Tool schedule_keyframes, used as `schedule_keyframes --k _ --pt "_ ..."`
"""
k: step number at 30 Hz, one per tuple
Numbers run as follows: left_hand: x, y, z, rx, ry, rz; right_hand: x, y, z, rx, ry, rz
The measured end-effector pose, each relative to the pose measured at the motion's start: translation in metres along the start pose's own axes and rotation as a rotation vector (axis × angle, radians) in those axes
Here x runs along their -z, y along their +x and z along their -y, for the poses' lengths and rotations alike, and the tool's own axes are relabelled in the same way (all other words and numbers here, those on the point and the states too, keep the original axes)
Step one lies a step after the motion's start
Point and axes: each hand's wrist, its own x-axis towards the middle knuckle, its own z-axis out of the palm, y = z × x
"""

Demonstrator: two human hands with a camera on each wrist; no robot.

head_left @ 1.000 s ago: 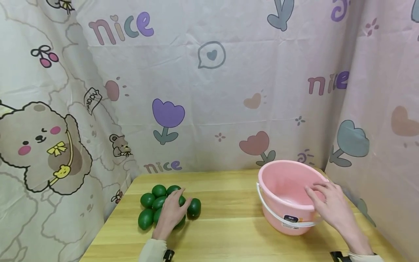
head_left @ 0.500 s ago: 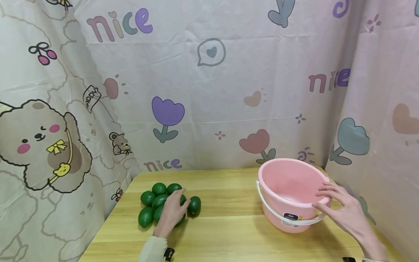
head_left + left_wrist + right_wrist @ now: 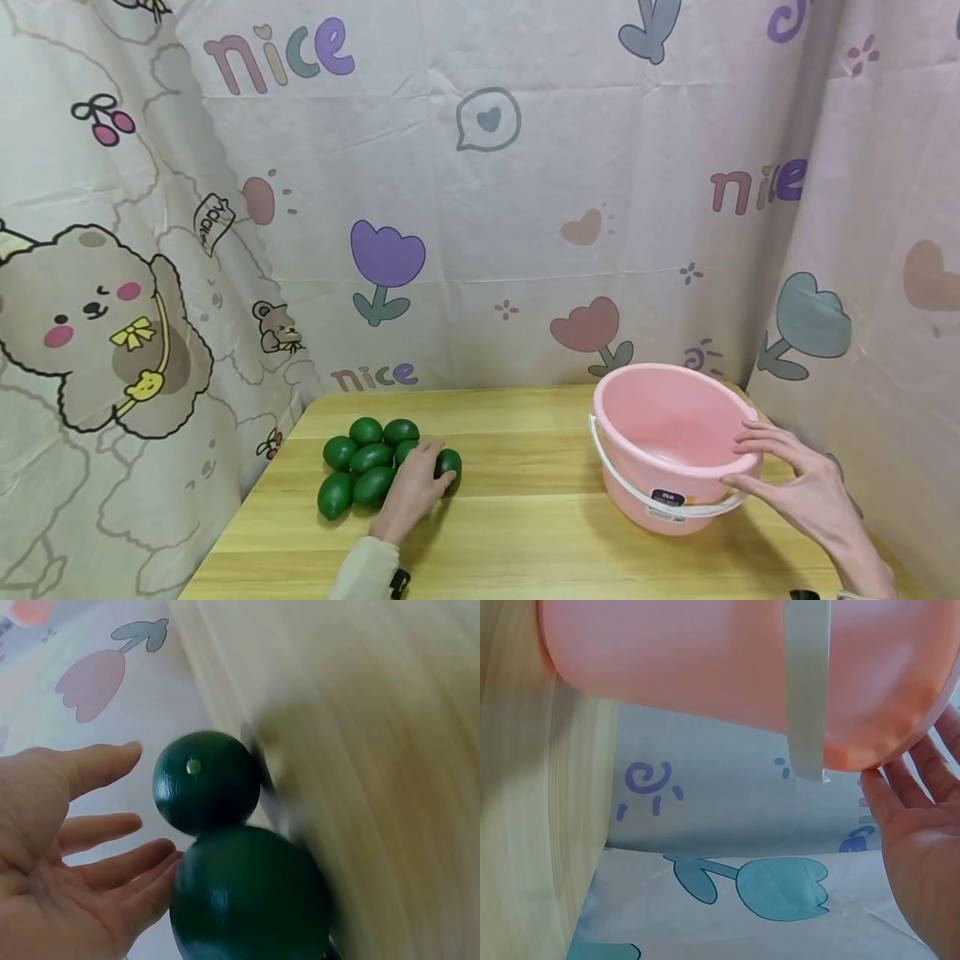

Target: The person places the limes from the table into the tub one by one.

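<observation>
Several glossy dark green, egg-shaped fruits like avocados [image 3: 372, 487] lie clustered on the left of the wooden table. My left hand [image 3: 412, 487] reaches over the cluster's right side, fingertips close to the rightmost avocado [image 3: 449, 472]. From the left wrist, the thumb and fingers of this hand stand spread beside an avocado [image 3: 206, 782] with a pale stem spot, a gap between them. A pink bucket [image 3: 660, 492] stands upright on the right. My right hand [image 3: 798, 483] rests with spread fingers at its right rim; in the right wrist view the thumb touches the rim's edge.
The bucket's white handle [image 3: 660, 506] hangs down across its front. A light wooden table [image 3: 517, 533] lies under everything. Printed fabric [image 3: 487, 233] hangs behind the table and along both sides.
My right hand has drawn back from over the bucket's opening to its right rim. My left hand has shifted slightly right, towards the rightmost avocado. The bucket and avocados stay put.
</observation>
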Motion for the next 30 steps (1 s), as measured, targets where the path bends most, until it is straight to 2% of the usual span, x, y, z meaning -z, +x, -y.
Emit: schedule_keyframes --k 7,12,17,22,30 --pt "-0.006 0.005 -0.004 0.020 0.027 0.054 0.003 0.001 0.003 -0.043 -0.014 0.006" --pt "-0.011 0.007 -0.003 0.011 0.041 0.073 0.003 -0.001 0.003 -0.087 -0.055 0.027" --pt "-0.013 0.006 -0.003 -0.013 0.054 0.097 0.001 0.000 0.003 -0.094 -0.078 0.035" --pt "-0.013 0.004 -0.004 -0.007 0.055 0.136 -0.003 0.000 0.004 -0.095 -0.096 0.038" --pt "-0.015 0.006 -0.009 -0.044 0.090 0.115 -0.005 0.001 0.005 -0.083 -0.101 0.026"
